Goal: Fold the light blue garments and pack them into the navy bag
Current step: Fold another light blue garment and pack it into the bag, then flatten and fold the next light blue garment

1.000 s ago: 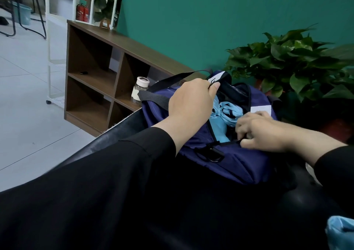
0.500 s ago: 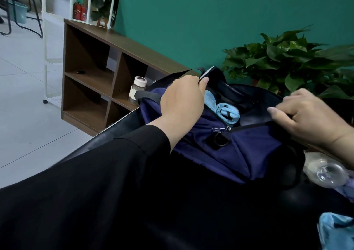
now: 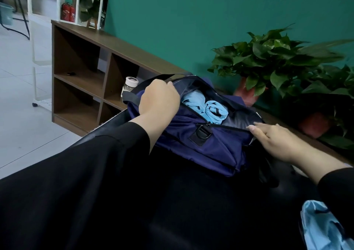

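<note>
Left hand (image 3: 160, 101) gripped the navy bag (image 3: 193, 146) at its far-left rim; right hand (image 3: 275, 140) touched its open zip edge, rolled light blue garments (image 3: 207, 107) inside.

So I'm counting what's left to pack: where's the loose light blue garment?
In the head view, the loose light blue garment lies at the bottom right corner on the black surface, nearer than the right hand and outside the navy bag.

Rear wall (image 3: 191, 19) was painted teal green. Against it stood a brown wooden cubby shelf (image 3: 80, 73), open-fronted, with a small white-capped jar (image 3: 130, 86) in one compartment. Floor (image 3: 23, 127) was pale grey tile. Leafy green potted plants (image 3: 277, 62) sat at right along the wall. A white metal rack (image 3: 76, 2) and red fire extinguishers (image 3: 68, 12) stood behind the shelf. Lighting was even and diffuse.
</note>
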